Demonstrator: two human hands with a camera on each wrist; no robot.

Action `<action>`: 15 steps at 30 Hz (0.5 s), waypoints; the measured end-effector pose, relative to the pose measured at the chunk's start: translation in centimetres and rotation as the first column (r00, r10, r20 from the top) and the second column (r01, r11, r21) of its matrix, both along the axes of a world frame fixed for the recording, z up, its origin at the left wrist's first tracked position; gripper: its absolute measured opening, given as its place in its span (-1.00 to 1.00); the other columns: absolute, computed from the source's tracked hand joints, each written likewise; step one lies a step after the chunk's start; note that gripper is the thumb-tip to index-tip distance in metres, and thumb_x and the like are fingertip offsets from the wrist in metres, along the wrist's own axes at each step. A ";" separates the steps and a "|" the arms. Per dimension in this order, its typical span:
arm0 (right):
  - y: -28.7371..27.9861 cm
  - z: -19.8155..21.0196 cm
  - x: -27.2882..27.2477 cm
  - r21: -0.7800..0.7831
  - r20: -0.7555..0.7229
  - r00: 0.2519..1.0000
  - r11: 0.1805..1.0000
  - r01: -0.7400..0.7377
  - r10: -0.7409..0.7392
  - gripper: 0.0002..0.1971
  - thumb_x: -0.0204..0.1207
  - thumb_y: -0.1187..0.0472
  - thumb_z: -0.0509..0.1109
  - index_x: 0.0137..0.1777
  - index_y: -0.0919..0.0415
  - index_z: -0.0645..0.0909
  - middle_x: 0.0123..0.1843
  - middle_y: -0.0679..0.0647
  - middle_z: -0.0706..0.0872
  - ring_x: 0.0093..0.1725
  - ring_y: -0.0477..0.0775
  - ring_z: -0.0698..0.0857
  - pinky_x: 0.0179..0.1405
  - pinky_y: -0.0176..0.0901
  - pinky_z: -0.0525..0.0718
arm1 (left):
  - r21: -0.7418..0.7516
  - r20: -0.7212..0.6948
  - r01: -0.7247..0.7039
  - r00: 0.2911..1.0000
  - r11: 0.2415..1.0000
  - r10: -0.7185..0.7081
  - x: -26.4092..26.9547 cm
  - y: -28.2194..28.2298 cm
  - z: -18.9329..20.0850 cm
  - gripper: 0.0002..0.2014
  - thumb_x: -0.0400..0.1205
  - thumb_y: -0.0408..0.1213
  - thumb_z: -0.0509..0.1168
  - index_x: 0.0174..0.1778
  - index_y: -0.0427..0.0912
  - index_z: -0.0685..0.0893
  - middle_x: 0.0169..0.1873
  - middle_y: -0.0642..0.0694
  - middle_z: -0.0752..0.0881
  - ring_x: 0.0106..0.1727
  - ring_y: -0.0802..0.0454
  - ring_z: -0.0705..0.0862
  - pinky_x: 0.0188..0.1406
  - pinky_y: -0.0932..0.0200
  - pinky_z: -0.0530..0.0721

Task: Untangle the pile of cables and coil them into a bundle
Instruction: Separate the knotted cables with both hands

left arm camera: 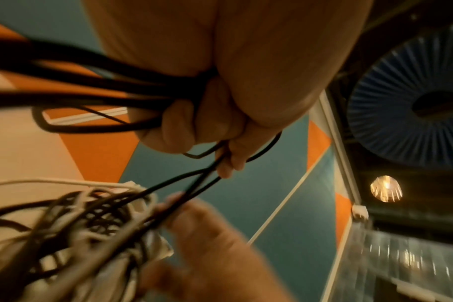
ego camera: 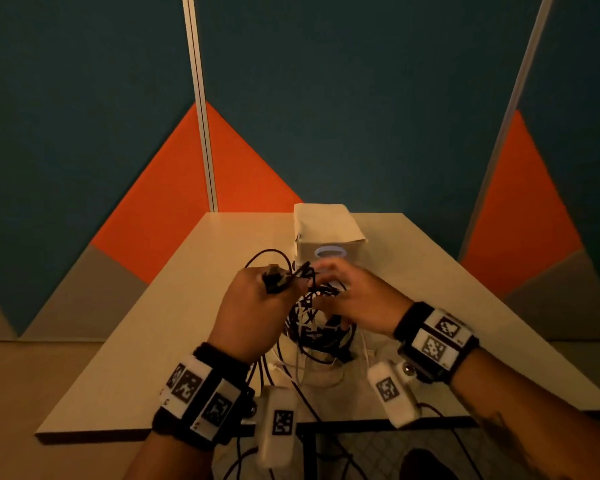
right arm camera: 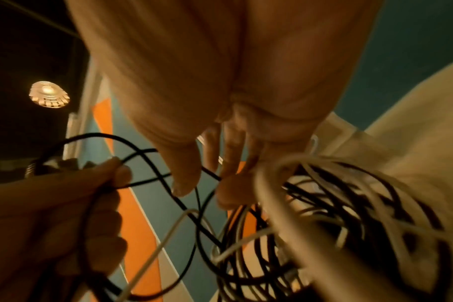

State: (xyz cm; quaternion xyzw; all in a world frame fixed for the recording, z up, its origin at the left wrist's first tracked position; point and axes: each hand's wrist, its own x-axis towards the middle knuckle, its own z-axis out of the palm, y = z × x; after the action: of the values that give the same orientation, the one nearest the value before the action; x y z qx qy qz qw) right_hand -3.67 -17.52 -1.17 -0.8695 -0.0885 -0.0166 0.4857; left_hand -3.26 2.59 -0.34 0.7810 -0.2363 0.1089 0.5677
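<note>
A tangle of black and white cables (ego camera: 317, 327) hangs between my hands above the table (ego camera: 174, 306). My left hand (ego camera: 278, 284) is lifted and grips a bunch of black cable loops and a dark plug (ego camera: 272, 277); the left wrist view shows its fingers (left arm camera: 194, 120) curled round the strands. My right hand (ego camera: 326, 285) reaches in from the right with its fingers spread and nearly straight. In the right wrist view its thumb (right arm camera: 184, 179) and fingers (right arm camera: 228, 159) poke among black strands leading to the tangle (right arm camera: 336, 224), gripping nothing that I can see. The left hand (right arm camera: 65, 204) holds a black loop there.
A white box (ego camera: 329, 230) with a glowing ring on its front stands on the table just behind my hands. Loose cable ends trail over the table's near edge (ego camera: 94, 434). White tagged modules (ego camera: 278, 424) hang under both wrists. Teal and orange wall panels close in behind.
</note>
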 end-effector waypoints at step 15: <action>0.1 1.1 1.5 -0.382 0.007 0.999 0.924 -0.028 0.033 -0.89 0.71 0.08 0.30 0.13 0.03 0.61 -0.19 0.19 0.77 -0.53 -0.01 0.71 -0.48 -0.06 0.72 | -0.312 0.000 -0.042 0.999 0.949 0.044 1.8 3.9 2.8 -0.82 0.71 -0.34 0.41 -0.20 -0.24 0.84 -0.65 0.13 0.39 -0.62 0.09 0.36 -0.52 0.15 0.37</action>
State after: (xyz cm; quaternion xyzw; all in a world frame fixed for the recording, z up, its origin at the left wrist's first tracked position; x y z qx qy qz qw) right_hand -2.16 -17.44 -0.05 -0.9458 -0.1066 0.0028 0.3069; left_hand -1.49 6.51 2.47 0.6861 -0.2012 0.1600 0.6806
